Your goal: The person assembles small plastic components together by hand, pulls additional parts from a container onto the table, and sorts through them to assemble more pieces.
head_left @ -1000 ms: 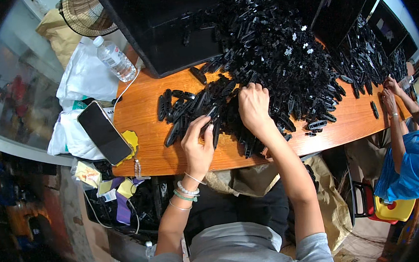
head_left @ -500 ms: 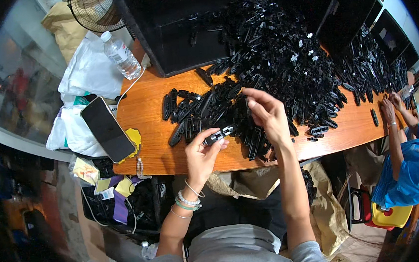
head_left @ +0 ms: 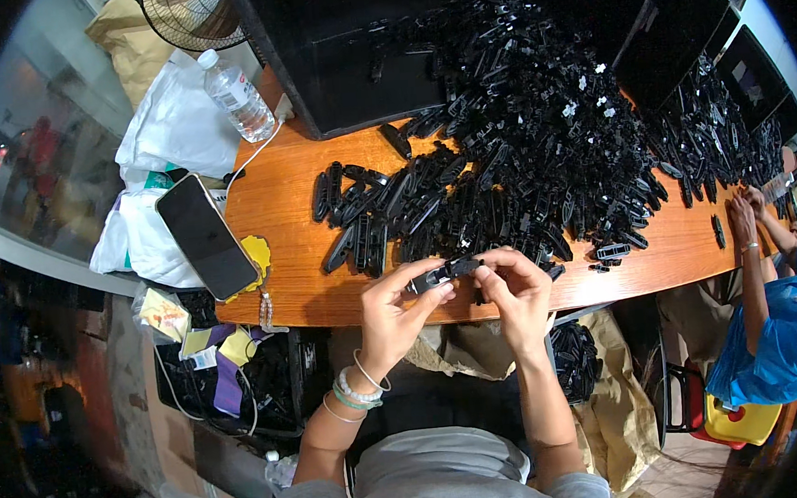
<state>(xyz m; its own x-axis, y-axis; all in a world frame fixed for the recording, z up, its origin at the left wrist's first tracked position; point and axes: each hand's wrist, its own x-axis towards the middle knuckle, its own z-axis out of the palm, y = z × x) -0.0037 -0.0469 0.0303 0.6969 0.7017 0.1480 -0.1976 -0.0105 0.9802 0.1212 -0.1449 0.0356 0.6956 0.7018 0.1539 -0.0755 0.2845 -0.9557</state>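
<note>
Close to the table's front edge, my left hand [head_left: 392,313] pinches an oblong black plastic part [head_left: 430,278] with shiny highlights between thumb and fingers. My right hand [head_left: 515,298] is closed on a smaller black plastic piece [head_left: 465,266], which meets the right end of the oblong part. Whether the two are joined, I cannot tell. Just beyond my hands lies a large heap of similar black plastic parts [head_left: 520,127], with looser ones spread toward me.
On the left are a phone [head_left: 206,236], a water bottle [head_left: 239,100], white bags [head_left: 174,126] and a yellow piece [head_left: 257,260]. A large black bin [head_left: 348,89] lies open behind the parts. To the right, a co-worker in blue [head_left: 770,332] handles parts at the wooden table [head_left: 282,202].
My right hand has come from the heap down and toward my left hand, now holding a small black piece against the oblong part. My left hand has moved slightly down and right.
</note>
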